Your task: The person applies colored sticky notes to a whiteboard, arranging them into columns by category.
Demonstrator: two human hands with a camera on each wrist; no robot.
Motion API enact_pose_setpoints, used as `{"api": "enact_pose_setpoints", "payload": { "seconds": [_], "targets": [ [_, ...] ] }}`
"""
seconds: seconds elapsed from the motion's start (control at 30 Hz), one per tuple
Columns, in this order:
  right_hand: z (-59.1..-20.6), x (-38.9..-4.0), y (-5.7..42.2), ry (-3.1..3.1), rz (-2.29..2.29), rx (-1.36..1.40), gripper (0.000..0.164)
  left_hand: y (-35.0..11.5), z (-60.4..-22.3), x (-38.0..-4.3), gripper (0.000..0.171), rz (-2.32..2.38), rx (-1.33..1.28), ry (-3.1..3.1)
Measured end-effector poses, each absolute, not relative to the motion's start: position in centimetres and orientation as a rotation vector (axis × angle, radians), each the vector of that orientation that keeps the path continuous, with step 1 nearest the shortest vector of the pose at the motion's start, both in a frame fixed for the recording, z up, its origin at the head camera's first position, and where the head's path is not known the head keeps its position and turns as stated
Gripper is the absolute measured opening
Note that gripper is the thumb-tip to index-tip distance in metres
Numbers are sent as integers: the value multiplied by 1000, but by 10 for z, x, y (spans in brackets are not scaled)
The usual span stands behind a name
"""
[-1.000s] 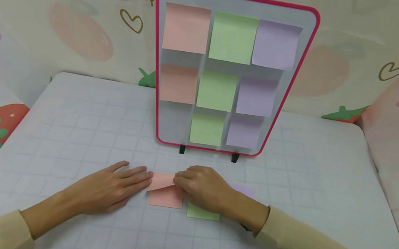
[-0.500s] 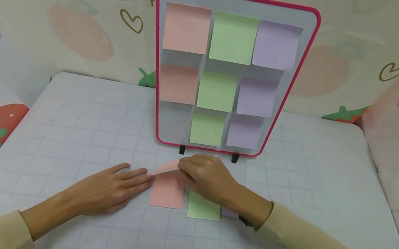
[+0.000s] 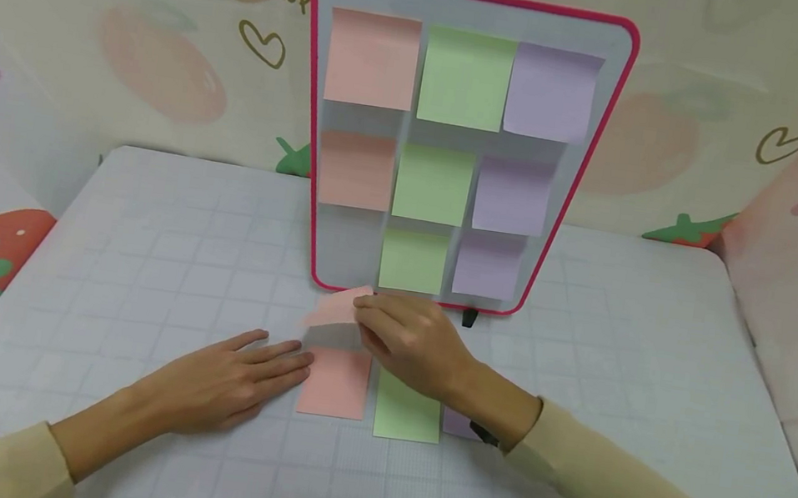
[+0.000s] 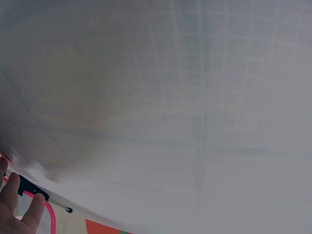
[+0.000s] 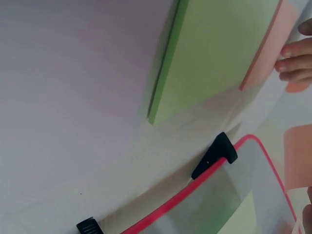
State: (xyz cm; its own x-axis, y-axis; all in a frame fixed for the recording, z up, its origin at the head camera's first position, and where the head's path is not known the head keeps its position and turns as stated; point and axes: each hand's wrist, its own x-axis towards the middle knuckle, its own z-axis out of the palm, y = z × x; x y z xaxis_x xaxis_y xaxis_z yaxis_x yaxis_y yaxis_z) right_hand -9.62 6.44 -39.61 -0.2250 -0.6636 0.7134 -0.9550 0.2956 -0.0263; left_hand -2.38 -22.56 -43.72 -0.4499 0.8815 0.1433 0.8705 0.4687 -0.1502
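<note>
Between thumb and fingers, my right hand [image 3: 413, 343] pinches a single pink sticky note [image 3: 338, 308], lifted off the table just in front of the board's lower left corner. In the right wrist view the curved note [image 5: 298, 156] shows at the right edge. My left hand [image 3: 241, 384] rests on the table with its fingers straight, fingertips at the left edge of a pink sticky note pad [image 3: 334, 383]. Right of that pad lies a green sticky note pad [image 3: 409, 414], partly under my right hand. A purple pad [image 3: 457, 425] is mostly hidden by the right wrist.
A pink-framed whiteboard [image 3: 342, 250] stands on black feet [image 3: 469, 318] behind the pads. It bears two pink notes [image 3: 372, 60] at left, three green notes [image 3: 465, 79] in the middle and three purple notes [image 3: 552, 92] at right. A grid-patterned cloth covers the table [image 3: 620, 354].
My right hand has peeled the pink note up from its pad and carried it away toward the board; the note is now apart from the pad. My left hand has barely shifted.
</note>
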Motion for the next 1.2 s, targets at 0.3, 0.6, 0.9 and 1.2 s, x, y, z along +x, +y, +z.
{"api": "enact_pose_setpoints", "payload": {
  "seconds": [0.3,0.6,0.9,1.2],
  "targets": [
    [-389,-104,59,-1790,554,1454,12,-225,-436,-22,55,93,-1517,-2546],
    [-384,-121,54,-1547,173,1392,11,-225,-435,-22,57,104,-1521,-2553],
    [-381,-135,53,-1540,144,1324,13,-224,-435,-22,58,92,-1518,-2584],
    [-387,-139,56,-1565,122,1318,18,-224,-432,-26,58,99,-1511,-2563]
  ]
}}
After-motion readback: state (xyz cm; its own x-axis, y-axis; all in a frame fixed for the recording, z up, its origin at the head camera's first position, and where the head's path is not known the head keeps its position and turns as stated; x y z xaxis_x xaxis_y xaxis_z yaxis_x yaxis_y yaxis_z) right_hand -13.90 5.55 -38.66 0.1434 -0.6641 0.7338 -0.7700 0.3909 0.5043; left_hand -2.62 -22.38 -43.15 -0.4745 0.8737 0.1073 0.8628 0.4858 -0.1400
